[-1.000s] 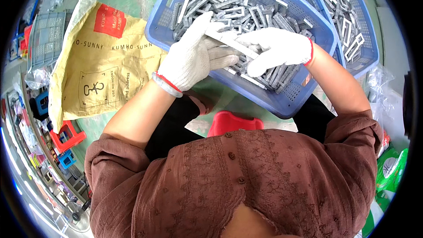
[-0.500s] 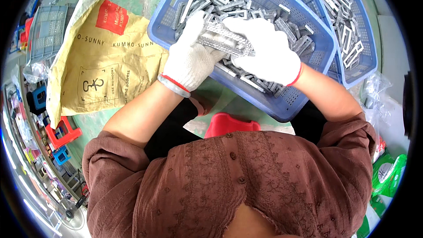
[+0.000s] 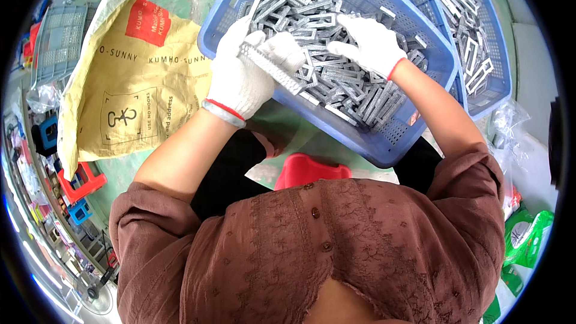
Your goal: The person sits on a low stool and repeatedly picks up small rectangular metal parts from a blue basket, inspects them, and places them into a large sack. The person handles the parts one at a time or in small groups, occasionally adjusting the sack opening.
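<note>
Closed around one grey part point(image 3: 271, 69), the white-gloved left hand point(image 3: 237, 78) holds it slanting, narrow patterned side up, its lower end above the near wall of a blue crate. From left to right: a yellow sack point(image 3: 123, 84) lies on the green floor; next comes the left hand, its exact finger placement hard to tell; then a red stool point(image 3: 312, 168) below, and the blue crate point(image 3: 391, 151), heaped with grey rectangular frames point(image 3: 318, 21). Over the heap, the gloved right hand point(image 3: 369, 42) has thumb and fingers parted, with nothing visible between them. Farther right stands a second blue crate point(image 3: 503, 81) of similar frames. Good handling here likely means a firm but light hold, with the part kept over the crate in case it slips.
</note>
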Available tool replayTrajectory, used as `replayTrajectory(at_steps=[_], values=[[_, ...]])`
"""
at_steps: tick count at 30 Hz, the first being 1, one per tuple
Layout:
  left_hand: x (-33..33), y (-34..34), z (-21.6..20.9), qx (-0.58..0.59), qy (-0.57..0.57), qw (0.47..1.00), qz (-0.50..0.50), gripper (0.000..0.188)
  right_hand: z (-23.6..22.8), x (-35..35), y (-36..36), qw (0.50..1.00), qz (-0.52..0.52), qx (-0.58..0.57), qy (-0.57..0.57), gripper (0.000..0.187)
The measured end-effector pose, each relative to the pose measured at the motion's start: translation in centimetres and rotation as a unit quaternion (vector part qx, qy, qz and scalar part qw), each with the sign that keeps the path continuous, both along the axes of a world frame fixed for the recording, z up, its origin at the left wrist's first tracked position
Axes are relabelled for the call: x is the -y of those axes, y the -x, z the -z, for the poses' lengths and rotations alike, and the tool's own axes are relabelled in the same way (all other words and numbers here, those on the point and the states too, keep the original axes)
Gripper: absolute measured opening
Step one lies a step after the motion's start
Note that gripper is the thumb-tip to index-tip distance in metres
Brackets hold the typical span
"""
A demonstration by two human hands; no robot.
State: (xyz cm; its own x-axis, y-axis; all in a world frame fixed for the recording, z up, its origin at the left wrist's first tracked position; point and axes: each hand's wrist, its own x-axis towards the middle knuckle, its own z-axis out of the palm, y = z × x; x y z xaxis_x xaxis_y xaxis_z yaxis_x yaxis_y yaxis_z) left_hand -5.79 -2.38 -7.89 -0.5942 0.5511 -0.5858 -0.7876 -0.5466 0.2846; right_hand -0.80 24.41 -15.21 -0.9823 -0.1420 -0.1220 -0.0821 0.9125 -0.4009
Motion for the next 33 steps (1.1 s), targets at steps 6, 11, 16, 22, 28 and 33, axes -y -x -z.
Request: replayTrajectory(at_steps=[6, 11, 16, 22, 28, 33], values=[[0.0, 0.1, -1.2, -0.044, 0.119, 0.992, 0.016, 0.040, 6.5, 1.3, 3.1, 0.989, 0.048, 0.047, -0.132, 0.039], [0.5, 0.0, -1.3, -0.066, 0.097, 0.992, 0.053, 0.037, 8.6, 3.7, 4.9, 0.984, 0.122, 0.057, -0.116, 0.052], [1.0, 0.5, -1.0, -0.061, 0.057, 0.993, 0.083, 0.035, 7.7, 2.6, 7.3, 0.974, 0.076, 0.151, -0.150, 0.066], [0.7, 0.8, -1.1, -0.048, 0.075, 0.994, 0.068, 0.034, 7.0, 3.3, 8.1, 0.968, 0.163, 0.125, -0.144, 0.053], [0.7, 0.5, -0.9, -0.050, 0.092, 0.992, 0.066, 0.035, 7.8, 3.0, 9.5, 0.953, 0.177, 0.233, -0.074, 0.057], [0.4, 0.7, -1.0, -0.069, 0.089, 0.991, 0.075, 0.034, 10.7, 2.5, 9.1, 0.942, 0.192, 0.253, 0.110, 0.041]])
